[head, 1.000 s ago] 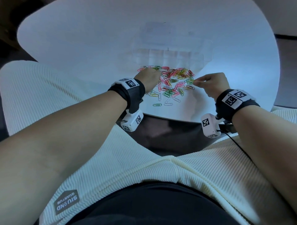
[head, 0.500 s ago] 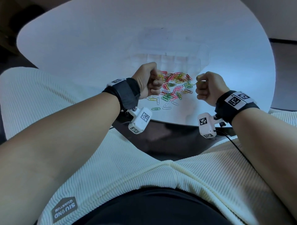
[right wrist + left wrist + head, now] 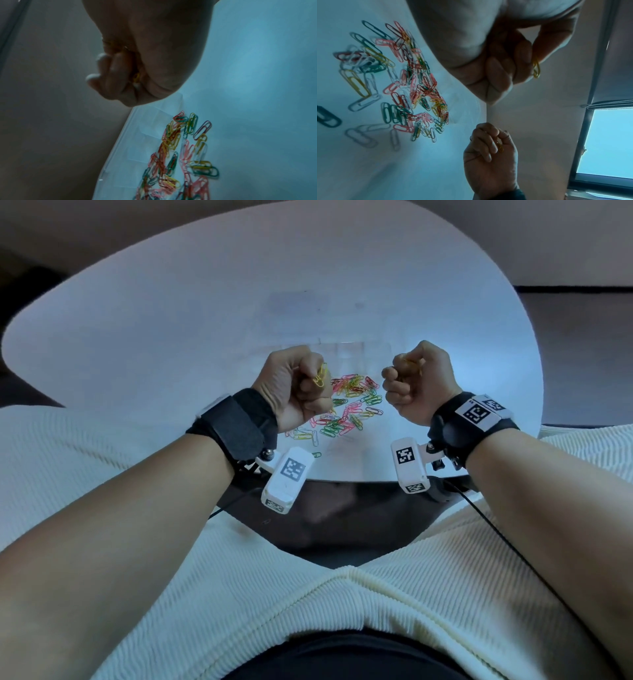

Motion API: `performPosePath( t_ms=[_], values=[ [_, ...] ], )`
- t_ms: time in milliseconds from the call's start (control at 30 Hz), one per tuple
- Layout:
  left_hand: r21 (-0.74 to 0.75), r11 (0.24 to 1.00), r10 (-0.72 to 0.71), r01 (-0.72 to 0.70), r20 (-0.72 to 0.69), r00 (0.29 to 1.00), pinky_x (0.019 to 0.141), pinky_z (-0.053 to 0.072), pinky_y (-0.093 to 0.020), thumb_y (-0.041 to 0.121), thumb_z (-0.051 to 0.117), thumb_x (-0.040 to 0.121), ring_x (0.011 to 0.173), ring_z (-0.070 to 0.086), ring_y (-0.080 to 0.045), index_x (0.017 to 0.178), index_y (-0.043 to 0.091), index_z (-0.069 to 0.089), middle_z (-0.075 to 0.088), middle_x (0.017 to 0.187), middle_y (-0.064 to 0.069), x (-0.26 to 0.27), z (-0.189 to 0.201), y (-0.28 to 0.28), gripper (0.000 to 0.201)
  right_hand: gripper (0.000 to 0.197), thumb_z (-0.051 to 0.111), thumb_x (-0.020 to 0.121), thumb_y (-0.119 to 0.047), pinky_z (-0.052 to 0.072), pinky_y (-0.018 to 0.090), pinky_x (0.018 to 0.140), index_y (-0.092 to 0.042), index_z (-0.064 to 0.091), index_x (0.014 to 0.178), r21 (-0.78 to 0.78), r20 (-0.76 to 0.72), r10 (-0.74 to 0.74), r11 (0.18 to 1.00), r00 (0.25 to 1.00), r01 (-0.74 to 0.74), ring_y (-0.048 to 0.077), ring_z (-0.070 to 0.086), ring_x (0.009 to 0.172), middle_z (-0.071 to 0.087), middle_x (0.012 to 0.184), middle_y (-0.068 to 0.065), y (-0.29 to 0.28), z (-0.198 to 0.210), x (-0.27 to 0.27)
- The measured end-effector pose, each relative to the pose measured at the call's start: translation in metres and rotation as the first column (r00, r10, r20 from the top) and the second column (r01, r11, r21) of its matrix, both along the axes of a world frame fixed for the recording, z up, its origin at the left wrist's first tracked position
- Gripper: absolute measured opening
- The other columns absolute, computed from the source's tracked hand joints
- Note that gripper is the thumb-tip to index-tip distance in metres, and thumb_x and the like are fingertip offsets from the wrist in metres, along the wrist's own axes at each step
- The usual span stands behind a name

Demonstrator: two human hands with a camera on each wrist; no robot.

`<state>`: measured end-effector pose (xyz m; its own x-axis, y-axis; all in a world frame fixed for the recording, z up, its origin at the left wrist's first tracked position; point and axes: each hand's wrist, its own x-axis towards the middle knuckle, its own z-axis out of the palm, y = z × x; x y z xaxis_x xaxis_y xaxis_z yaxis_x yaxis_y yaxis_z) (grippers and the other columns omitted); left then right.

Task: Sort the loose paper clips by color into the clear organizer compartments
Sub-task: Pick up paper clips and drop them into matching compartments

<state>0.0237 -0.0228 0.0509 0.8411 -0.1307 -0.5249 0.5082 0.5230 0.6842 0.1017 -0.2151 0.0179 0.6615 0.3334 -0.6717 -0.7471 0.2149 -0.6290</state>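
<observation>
**A:** ok so going left to right in the head view. Left hand [image 3: 294, 386] is up off the table [image 3: 137, 337], left of centre, fingers curled into a loose fist. It's pinching a yellow clip [image 3: 320, 375] between thumb and forefinger. The clip's long axis runs nearly up-down in the frame, tilted a bit, and it pokes out of the fist on the right side.

**B:** left wrist cam agrees? Looks like it hangs out past the fingertips there.

**A:** yep, same clip, right of centre, long axis vertical, one rounded end sticking free of the pinch.

**B:** and the middle?

**A:** the pile [image 3: 346, 405] of loose clips sits flat on the table between and below the two hands, lower centre. Red, pink, green, yellow, white, pointing every which way, no common direction. A few strays lie off its lower left. Just above the pile is the clear organizer [image 3: 356, 350], faint, and I can't tell what's in which compartment.

**B:** right side?

**A:** right hand [image 3: 418, 383], right of centre, also raised and clenched. Right wrist cam shows a second clip [image 3: 136, 77], also yellow, tucked inside the curled fingers, so it's holding one too. Mostly buried, so can't tell which way it points.
</observation>
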Motion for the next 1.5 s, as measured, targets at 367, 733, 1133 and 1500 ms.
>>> performPosePath(
  t_ms=[367, 733, 1133, 1500],
  values=[
    [-0.038, 0.997, 0.071, -0.069, 0.066, 0.995, 0.044, 0.006, -0.018, 0.010, 0.032, 0.054, 0.045, 0.002, -0.014, 0.065, 0.021, 0.026, 0.009, 0.045, 0.004, 0.032, 0.025, 0.008, 0.016, 0.013, 0.045, 0.088, -0.011, 0.023, 0.024, 0.044, -0.015, 0.036, 0.080, -0.145, 0.069, -0.053, 0.987, 0.996, 0.062, 0.015, 0.030, 0.044, 0.034, 0.060, 0.000, 0.008, 0.036, 0.035],
    [-0.059, 0.997, 0.041, -0.046, -0.084, 0.996, 0.039, 0.012, -0.015, 0.011, 0.031, 0.073, 0.044, 0.007, -0.011, 0.053, 0.012, 0.039, 0.020, 0.043, 0.003, 0.068, 0.006, -0.031, 0.021, 0.026, 0.059, 0.080, -0.015, 0.046, 0.028, 0.065, -0.005, 0.046, 0.101, -0.100, -0.003, -0.151, 0.984, 0.989, 0.150, 0.024, 0.040, 0.076, 0.036, 0.087, 0.010, 0.002, 0.023, 0.052],
    [0.186, 0.969, 0.213, -0.165, -0.277, 0.937, 0.044, 0.038, -0.019, 0.008, 0.047, 0.084, 0.049, 0.043, -0.015, 0.071, 0.006, 0.051, 0.047, 0.065, -0.005, 0.115, -0.011, -0.068, 0.014, 0.045, 0.060, 0.090, -0.039, 0.040, 0.031, 0.107, -0.004, 0.048, 0.116, -0.198, -0.070, -0.081, 0.978, 0.994, 0.066, 0.024, 0.050, 0.129, 0.045, 0.143, 0.015, 0.002, 0.021, 0.075],
    [0.273, 0.961, 0.097, -0.042, -0.189, 0.977, 0.102, 0.040, -0.031, 0.025, 0.053, 0.089, 0.120, 0.051, -0.019, 0.119, 0.006, 0.057, 0.056, 0.128, -0.009, 0.120, -0.022, -0.082, 0.036, 0.024, 0.060, 0.090, -0.032, 0.036, 0.022, 0.055, -0.012, 0.049, 0.086, -0.177, -0.002, -0.170, 0.970, 0.985, 0.167, 0.014, 0.041, 0.060, 0.040, 0.075, 0.000, 0.001, 0.031, 0.074]
  ],
)
